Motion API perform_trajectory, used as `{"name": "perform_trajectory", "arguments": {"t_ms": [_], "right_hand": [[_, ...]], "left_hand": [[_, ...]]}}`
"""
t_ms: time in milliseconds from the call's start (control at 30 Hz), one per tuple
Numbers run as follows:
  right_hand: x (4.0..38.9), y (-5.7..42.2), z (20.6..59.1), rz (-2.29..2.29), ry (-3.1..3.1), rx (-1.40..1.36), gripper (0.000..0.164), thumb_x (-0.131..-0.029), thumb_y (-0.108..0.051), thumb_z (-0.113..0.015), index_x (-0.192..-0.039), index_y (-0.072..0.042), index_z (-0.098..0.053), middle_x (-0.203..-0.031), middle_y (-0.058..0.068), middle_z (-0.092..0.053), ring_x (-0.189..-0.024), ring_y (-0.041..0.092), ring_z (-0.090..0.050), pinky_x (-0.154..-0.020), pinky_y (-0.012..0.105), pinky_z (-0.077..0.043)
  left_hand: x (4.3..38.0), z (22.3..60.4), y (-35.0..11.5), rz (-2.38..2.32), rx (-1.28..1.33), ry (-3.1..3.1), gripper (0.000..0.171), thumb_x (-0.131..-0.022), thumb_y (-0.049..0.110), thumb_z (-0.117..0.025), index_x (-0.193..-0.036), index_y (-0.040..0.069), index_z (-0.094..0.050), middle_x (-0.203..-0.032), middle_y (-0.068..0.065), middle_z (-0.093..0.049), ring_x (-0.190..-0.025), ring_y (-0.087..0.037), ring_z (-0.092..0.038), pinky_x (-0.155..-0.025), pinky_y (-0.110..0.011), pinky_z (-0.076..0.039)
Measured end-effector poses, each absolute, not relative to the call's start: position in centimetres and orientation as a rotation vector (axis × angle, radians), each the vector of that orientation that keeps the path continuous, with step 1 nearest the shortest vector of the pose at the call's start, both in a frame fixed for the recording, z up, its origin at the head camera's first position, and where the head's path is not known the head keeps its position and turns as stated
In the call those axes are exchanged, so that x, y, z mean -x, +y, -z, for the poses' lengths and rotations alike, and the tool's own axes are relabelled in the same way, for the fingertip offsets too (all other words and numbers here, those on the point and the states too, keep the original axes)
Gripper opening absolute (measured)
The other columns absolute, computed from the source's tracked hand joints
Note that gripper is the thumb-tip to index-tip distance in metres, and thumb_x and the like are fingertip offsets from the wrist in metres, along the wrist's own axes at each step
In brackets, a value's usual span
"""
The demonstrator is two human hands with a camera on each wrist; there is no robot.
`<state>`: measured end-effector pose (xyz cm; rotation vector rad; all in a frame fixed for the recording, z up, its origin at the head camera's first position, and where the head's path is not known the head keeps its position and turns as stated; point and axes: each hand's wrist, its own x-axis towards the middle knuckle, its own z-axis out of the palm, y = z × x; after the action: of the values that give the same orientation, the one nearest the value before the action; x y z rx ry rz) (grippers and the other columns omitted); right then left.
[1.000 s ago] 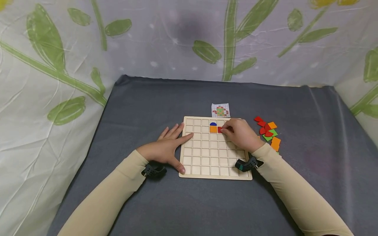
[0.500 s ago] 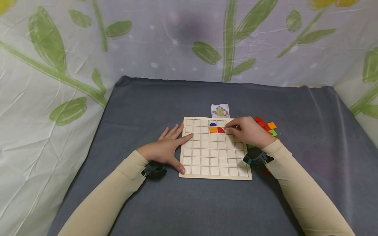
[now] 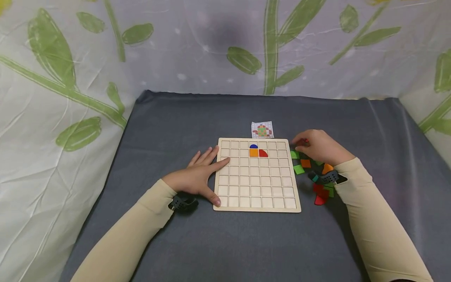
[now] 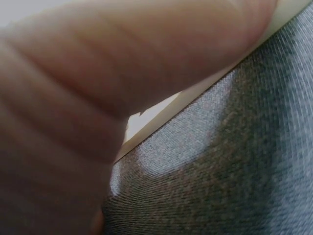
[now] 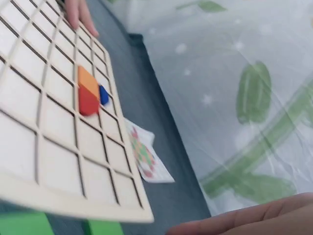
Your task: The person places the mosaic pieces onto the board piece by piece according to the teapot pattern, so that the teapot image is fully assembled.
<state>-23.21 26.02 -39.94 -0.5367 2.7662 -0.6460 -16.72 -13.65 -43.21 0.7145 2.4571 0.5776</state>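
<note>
My left hand (image 3: 195,179) lies with fingers spread over the left edge of a wooden grid board (image 3: 257,209). Its thumb (image 4: 161,54) rests along the board's rim in the left wrist view. Set in the upper cells are an orange square tile (image 3: 253,152), a red quarter-round tile (image 3: 263,153) beside it and a blue half-round tile (image 3: 253,146) above the orange one. Off the board's upper right corner, my right hand (image 3: 322,147) hovers over loose tiles. A bit of red (image 3: 306,141) shows between its thumb and index finger; no grip on it is evident.
Loose green (image 3: 299,169), orange (image 3: 305,163) and red tiles (image 3: 320,197) lie right of the board, partly under the right hand and wrist strap. A small printed pattern card (image 3: 262,130) touches the board's far edge. Grey cloth covers the table; a leaf-patterned curtain stands behind.
My right hand has left the red quarter-round tile in its cell and moved right, off the board, to the loose tiles. The left hand has stayed put.
</note>
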Motion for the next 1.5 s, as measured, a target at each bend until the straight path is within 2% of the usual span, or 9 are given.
{"name": "perform_trajectory", "arguments": {"t_ms": [167, 233, 333, 567, 867, 1100, 1267, 1433, 1500], "right_hand": [[23.7, 27.8, 39.8, 0.579, 2.821, 0.484, 0.024, -0.102, -0.009, -0.068, -0.123, 0.000, -0.075, -0.118, 0.024, -0.070, -0.092, 0.032, -0.064, -0.075, 0.048, -0.056], [23.8, 28.3, 39.9, 0.546, 2.851, 0.469, 0.024, -0.101, -0.009, -0.069, -0.122, 0.000, -0.075, -0.117, 0.024, -0.070, -0.099, 0.035, -0.064, -0.079, 0.051, -0.056], [24.1, 28.6, 40.4, 0.519, 2.894, 0.438, 0.023, -0.100, -0.010, -0.070, -0.120, 0.000, -0.076, -0.112, 0.023, -0.070, -0.099, 0.036, -0.063, -0.081, 0.053, -0.056], [24.3, 28.7, 41.4, 0.470, 2.950, 0.391, 0.033, -0.100, -0.019, -0.073, -0.123, 0.006, -0.072, -0.113, 0.027, -0.065, -0.098, 0.039, -0.062, -0.082, 0.056, -0.056], [24.3, 27.7, 41.6, 0.483, 2.946, 0.321, 0.033, -0.100, -0.020, -0.070, -0.121, 0.006, -0.072, -0.113, 0.028, -0.065, -0.093, 0.037, -0.061, -0.078, 0.054, -0.058], [23.7, 27.0, 41.8, 0.590, 2.943, 0.315, 0.031, -0.099, -0.020, -0.075, -0.120, 0.002, -0.070, -0.110, 0.024, -0.073, -0.089, 0.033, -0.068, -0.077, 0.052, -0.059], [23.2, 26.1, 41.6, 0.621, 2.907, 0.407, 0.031, -0.101, -0.016, -0.073, -0.127, -0.001, -0.072, -0.110, 0.022, -0.072, -0.085, 0.030, -0.065, -0.071, 0.046, -0.056], [23.0, 24.2, 40.4, 0.713, 2.842, 0.515, 0.019, -0.102, -0.016, -0.072, -0.116, -0.004, -0.076, -0.107, 0.017, -0.073, -0.079, 0.026, -0.061, -0.068, 0.039, -0.051], [23.0, 23.1, 39.9, 0.743, 2.822, 0.543, 0.023, -0.101, -0.017, -0.073, -0.121, -0.005, -0.073, -0.109, 0.016, -0.073, -0.077, 0.024, -0.061, -0.068, 0.037, -0.051]], "left_hand": [[16.9, 43.6, -13.7, -0.569, -0.720, 2.463, 0.139, -0.062, 0.064, -0.096, -0.170, 0.030, -0.016, -0.175, -0.007, 0.019, -0.161, -0.026, 0.020, -0.127, -0.054, 0.014], [17.0, 43.8, -13.8, -0.568, -0.721, 2.464, 0.139, -0.061, 0.065, -0.096, -0.170, 0.030, -0.016, -0.175, -0.007, 0.019, -0.161, -0.026, 0.020, -0.127, -0.054, 0.014], [17.0, 43.9, -13.8, -0.562, -0.724, 2.469, 0.139, -0.061, 0.065, -0.095, -0.170, 0.031, -0.016, -0.175, -0.007, 0.019, -0.161, -0.026, 0.020, -0.127, -0.054, 0.014], [16.8, 43.7, -13.7, -0.569, -0.722, 2.464, 0.139, -0.062, 0.066, -0.095, -0.170, 0.030, -0.016, -0.175, -0.008, 0.018, -0.161, -0.027, 0.019, -0.127, -0.055, 0.014], [16.8, 43.6, -13.9, -0.561, -0.713, 2.463, 0.138, -0.063, 0.066, -0.094, -0.170, 0.031, -0.014, -0.175, -0.006, 0.021, -0.161, -0.026, 0.021, -0.126, -0.055, 0.014], [17.0, 43.5, -13.6, -0.553, -0.713, 2.453, 0.138, -0.063, 0.067, -0.094, -0.170, 0.034, -0.014, -0.175, -0.003, 0.021, -0.161, -0.024, 0.021, -0.127, -0.052, 0.015], [16.9, 43.4, -13.5, -0.572, -0.716, 2.440, 0.137, -0.063, 0.066, -0.094, -0.170, 0.033, -0.015, -0.175, -0.003, 0.020, -0.161, -0.024, 0.021, -0.127, -0.052, 0.014], [16.7, 43.3, -13.6, -0.589, -0.719, 2.446, 0.137, -0.063, 0.064, -0.095, -0.170, 0.032, -0.016, -0.175, -0.004, 0.020, -0.161, -0.024, 0.020, -0.127, -0.052, 0.014], [16.6, 43.2, -13.7, -0.593, -0.718, 2.450, 0.136, -0.063, 0.064, -0.096, -0.170, 0.032, -0.017, -0.175, -0.004, 0.019, -0.161, -0.024, 0.019, -0.127, -0.052, 0.014]]}}
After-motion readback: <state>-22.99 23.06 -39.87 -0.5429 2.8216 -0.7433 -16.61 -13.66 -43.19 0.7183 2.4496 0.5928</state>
